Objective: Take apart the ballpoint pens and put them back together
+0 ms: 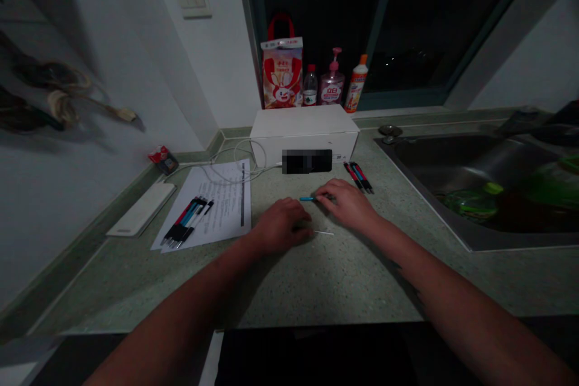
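Pump bottle [332, 89] label: 立白
Sheet of paper [226, 193] text: printed lines, too small to read
Bag [282, 75] text: Chinese heading, too small to read

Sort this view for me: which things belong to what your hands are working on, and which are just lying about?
At the hands:
right hand, fingers on a blue pen piece
left hand, beside a thin white stick

Lying about:
pens on the paper sheet
pens beside the white box
white box
steel sink
pump bottle
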The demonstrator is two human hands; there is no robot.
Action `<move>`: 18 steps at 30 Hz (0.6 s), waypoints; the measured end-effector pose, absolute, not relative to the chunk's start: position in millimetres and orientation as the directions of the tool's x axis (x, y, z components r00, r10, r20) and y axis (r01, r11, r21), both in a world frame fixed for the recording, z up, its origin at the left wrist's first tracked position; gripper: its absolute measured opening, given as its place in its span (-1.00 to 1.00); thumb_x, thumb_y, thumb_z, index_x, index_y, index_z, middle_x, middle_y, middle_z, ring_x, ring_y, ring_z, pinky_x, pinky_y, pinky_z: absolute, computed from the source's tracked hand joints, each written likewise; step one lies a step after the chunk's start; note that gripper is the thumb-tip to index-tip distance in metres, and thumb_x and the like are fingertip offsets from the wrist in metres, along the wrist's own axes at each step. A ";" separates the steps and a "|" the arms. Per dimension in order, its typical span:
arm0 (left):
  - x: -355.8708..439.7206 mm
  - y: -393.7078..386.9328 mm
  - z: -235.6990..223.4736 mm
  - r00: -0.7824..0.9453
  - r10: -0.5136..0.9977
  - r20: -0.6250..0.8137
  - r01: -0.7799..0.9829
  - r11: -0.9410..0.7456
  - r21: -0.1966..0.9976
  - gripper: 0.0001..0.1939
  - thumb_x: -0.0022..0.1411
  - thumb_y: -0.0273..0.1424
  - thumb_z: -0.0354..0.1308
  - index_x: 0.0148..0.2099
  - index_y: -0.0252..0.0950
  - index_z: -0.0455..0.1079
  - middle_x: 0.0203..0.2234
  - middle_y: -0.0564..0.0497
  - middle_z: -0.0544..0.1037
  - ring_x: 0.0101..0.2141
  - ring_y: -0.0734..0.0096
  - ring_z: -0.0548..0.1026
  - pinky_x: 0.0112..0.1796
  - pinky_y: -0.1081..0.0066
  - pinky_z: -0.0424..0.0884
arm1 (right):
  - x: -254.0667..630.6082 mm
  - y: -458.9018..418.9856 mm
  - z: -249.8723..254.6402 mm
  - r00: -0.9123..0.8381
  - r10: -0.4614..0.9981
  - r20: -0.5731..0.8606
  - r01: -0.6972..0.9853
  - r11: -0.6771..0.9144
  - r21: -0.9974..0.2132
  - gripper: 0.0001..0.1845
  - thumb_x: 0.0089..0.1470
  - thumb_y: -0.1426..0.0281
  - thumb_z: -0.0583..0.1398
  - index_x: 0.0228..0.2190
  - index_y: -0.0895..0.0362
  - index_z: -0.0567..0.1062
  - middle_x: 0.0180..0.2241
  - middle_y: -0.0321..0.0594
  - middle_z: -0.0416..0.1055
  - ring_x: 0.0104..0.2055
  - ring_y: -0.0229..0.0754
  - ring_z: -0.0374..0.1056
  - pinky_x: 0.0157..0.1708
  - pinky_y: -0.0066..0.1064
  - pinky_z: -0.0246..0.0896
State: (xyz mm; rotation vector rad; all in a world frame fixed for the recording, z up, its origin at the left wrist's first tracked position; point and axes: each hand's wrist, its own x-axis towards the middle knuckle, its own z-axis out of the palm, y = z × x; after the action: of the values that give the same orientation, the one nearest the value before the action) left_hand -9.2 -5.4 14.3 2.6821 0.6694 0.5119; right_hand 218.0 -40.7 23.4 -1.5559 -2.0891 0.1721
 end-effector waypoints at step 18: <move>-13.7 3.1 14.3 0.646 0.693 0.320 0.604 -0.720 0.341 -0.77 0.28 -0.45 0.16 -0.03 -0.23 0.53 -0.21 -0.08 0.59 -0.16 0.18 0.49 -0.10 0.18 0.38 | 219.0 -41.3 21.2 -0.298 0.923 0.244 0.879 0.365 -0.308 -0.82 0.28 0.39 0.19 -0.24 0.07 0.63 -0.26 -0.12 0.54 -0.13 -0.04 0.41 -0.12 -0.24 0.26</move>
State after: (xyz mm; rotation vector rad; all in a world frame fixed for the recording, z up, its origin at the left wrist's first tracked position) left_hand -13.7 3.1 14.3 2.6613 1.0628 0.6442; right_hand 219.0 -41.3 21.2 -1.5733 -2.2564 0.1622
